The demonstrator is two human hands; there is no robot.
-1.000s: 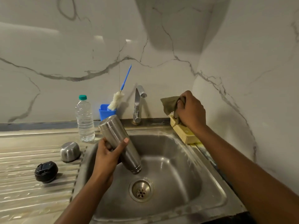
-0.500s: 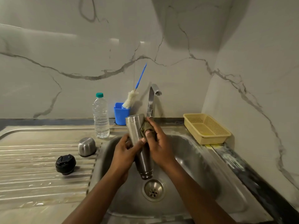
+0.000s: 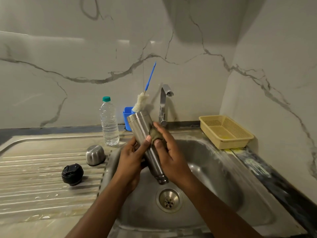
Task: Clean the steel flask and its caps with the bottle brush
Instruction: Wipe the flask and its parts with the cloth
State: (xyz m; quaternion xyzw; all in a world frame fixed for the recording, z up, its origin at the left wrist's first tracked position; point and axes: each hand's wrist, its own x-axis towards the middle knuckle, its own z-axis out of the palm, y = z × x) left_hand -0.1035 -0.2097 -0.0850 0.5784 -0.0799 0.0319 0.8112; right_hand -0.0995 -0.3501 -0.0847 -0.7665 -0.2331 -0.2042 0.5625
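Note:
The steel flask (image 3: 141,129) is held upside down and tilted over the sink (image 3: 214,169), its mouth pointing at the drain. My left hand (image 3: 132,158) grips its body from the left. My right hand (image 3: 169,155) holds a green scrub pad (image 3: 154,134) against the flask's right side. A steel cap (image 3: 95,155) and a black cap (image 3: 72,174) sit on the ribbed drainboard to the left. The bottle brush (image 3: 142,103), white head and blue handle, stands in a blue cup (image 3: 126,115) behind the flask.
A clear water bottle (image 3: 109,122) stands at the drainboard's back edge. The tap (image 3: 163,103) rises behind the sink. A yellow mesh basket (image 3: 224,131) sits at the sink's right rear corner. Marble walls close the back and right sides.
My right hand carried the scrub pad from the yellow basket to the flask and now presses it on the side. The flask is held a little more upright.

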